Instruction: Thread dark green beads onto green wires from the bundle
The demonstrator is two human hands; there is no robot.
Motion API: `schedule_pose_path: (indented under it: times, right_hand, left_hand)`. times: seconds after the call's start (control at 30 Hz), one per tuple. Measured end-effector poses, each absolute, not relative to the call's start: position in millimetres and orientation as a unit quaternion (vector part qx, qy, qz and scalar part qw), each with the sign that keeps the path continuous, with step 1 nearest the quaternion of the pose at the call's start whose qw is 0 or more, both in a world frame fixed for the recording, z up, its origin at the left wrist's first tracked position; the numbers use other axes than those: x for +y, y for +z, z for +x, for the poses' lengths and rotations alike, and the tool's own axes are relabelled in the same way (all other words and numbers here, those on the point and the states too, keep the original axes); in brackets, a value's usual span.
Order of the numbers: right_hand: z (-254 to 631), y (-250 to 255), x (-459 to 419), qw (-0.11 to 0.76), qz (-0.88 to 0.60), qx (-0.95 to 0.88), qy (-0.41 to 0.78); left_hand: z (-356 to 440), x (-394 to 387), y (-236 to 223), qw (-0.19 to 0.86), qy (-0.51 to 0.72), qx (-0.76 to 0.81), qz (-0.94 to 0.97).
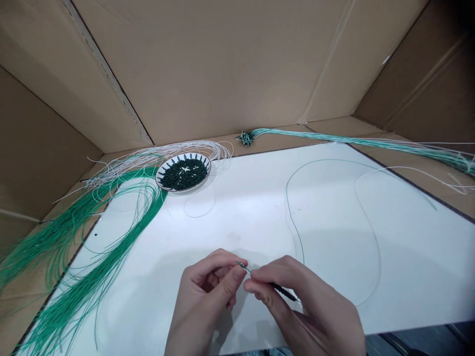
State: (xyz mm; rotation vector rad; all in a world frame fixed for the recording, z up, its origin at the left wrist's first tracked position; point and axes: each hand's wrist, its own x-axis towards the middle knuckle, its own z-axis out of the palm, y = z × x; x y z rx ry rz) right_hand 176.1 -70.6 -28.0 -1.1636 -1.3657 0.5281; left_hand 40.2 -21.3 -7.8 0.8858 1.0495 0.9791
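My left hand [211,294] pinches a thin green cord [248,269] near its tip between thumb and index finger. A tiny dark piece sits on the cord there, too small to make out well. Close beside it, my right hand [311,309] grips the same cord between thumb and index finger. A short dark ridged length [285,291], like a row of small beads, sticks out under the right fingers, with a pale strand at its lower end. Beyond the hands, a dish [160,184] with a blue-striped rim holds many small dark green pieces.
Bundles of green strands [122,254] lie at the left, with white strands [193,145] behind the dish. Bound strands with a dark beaded end [247,138] lie at the back right. A loose green strand [291,210] loops across the white board [237,212]. Cardboard walls [230,69] enclose it.
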Motion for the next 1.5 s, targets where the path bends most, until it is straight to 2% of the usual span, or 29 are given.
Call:
schedule_pose_path:
  times: [0.13, 0.3, 0.5, 0.67, 0.8, 0.97, 1.17, 1.5]
  right_hand:
    - [185, -27, -69, 0.536, -0.491, -0.642, 0.245]
    - [191, -31, -67, 0.543, -0.475, -0.636, 0.274]
    - [188, -34, -65, 0.564, -0.467, -0.614, 0.294]
    - [179, -33, -65, 0.608, -0.486, -0.497, 0.385]
    - [177, -27, -67, 0.581, -0.509, -0.434, 0.464]
    - [176, -17, -69, 0.577, -0.502, -0.409, 0.498]
    - [168, -5, -77, 0.599, -0.46, -0.414, 0.509]
    - [156, 16, -119, 0.642, -0.431, -0.424, 0.472]
  left_hand:
    - [32, -18, -12, 0.691, 0.392, 0.435, 0.423]
    - [24, -13, -14, 0.706, 0.338, 0.412, 0.467]
    - [25, -13, -21, 0.668, 0.386, 0.42, 0.478]
    - [27, -16, -26, 0.627, 0.425, 0.419, 0.501]
    - [31, -19, -23, 0.598, 0.435, 0.439, 0.511]
    - [34, -22, -21, 0.584, 0.46, 0.432, 0.511]
    - [33, -27, -17, 0.651, 0.482, 0.389, 0.439]
    - [38, -66, 7, 0.697, 0.532, 0.33, 0.35]
